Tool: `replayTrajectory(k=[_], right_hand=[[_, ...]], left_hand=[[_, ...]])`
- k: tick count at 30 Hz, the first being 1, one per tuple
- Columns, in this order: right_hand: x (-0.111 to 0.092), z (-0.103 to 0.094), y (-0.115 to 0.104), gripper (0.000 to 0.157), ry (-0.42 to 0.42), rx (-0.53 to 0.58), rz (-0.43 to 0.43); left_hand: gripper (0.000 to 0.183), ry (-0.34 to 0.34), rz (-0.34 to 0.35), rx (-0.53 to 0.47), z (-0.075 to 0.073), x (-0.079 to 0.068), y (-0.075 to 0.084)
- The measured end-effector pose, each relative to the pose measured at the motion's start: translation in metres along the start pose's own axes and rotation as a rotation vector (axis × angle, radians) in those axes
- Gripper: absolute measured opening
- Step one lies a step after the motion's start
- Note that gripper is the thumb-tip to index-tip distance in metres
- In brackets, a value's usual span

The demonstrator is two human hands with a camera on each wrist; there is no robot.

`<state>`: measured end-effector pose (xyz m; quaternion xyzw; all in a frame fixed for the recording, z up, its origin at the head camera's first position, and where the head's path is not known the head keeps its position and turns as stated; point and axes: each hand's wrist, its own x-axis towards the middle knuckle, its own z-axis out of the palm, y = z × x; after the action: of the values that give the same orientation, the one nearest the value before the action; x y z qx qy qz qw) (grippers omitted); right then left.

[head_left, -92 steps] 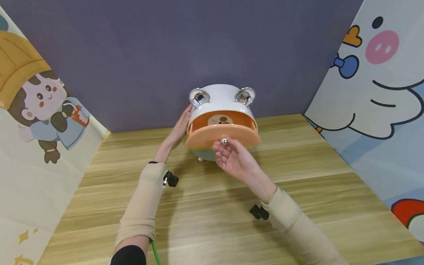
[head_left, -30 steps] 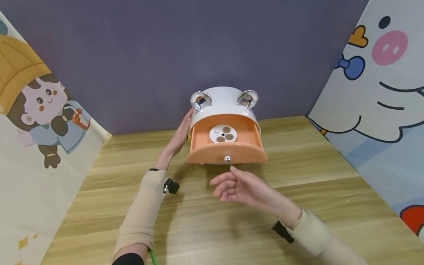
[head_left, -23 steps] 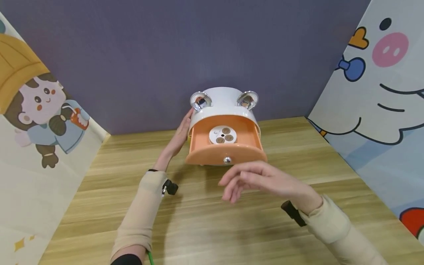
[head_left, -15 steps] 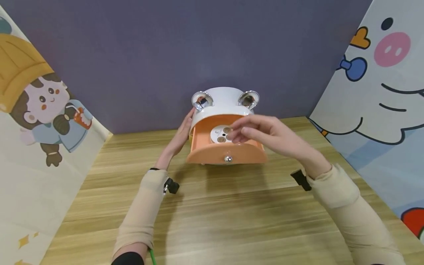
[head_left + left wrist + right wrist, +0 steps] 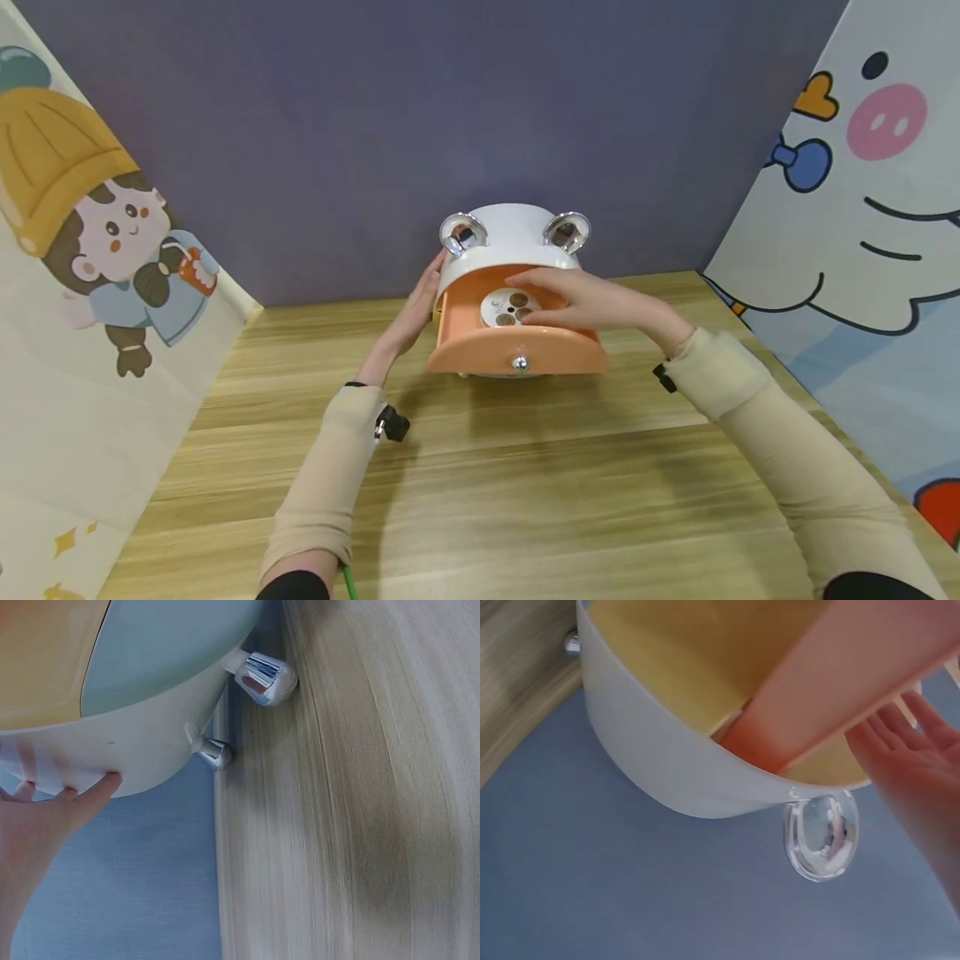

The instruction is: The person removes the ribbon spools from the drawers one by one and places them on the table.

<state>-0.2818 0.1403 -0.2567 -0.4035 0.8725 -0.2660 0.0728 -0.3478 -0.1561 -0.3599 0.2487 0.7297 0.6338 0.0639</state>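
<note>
And down goes the right hand, deeper into the orange drawer than a moment ago! Inside lies a round white disc with three brown circles; the grip is spread, thumb and fingers apart over it, contact unclear. Left hand rests straight-fingered against the white-topped box, which stands on the wooden tabletop.

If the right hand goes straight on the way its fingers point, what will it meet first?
Probably the white disc in the drawer, close to its fingertips; depth is unclear.
</note>
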Motion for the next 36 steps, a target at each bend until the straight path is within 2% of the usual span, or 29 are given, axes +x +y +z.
replayTrajectory(k=[7, 16, 26, 36], right_hand=[[0.010, 0.006, 0.011, 0.065, -0.034, -0.024, 0.009], [0.016, 0.015, 0.017, 0.064, -0.008, -0.066, -0.002], [0.020, 0.016, 0.018, 0.064, 0.032, -0.107, -0.018], [0.018, 0.014, 0.010, 0.067, 0.051, -0.064, -0.013]], left_hand=[[0.052, 0.001, -0.007, -0.011, 0.003, -0.001, -0.001], [0.052, 0.002, 0.005, -0.025, 0.004, -0.001, -0.002], [0.052, 0.011, -0.001, -0.017, 0.001, 0.001, -0.003], [0.051, 0.011, 0.014, -0.027, 0.001, 0.001, -0.004]])
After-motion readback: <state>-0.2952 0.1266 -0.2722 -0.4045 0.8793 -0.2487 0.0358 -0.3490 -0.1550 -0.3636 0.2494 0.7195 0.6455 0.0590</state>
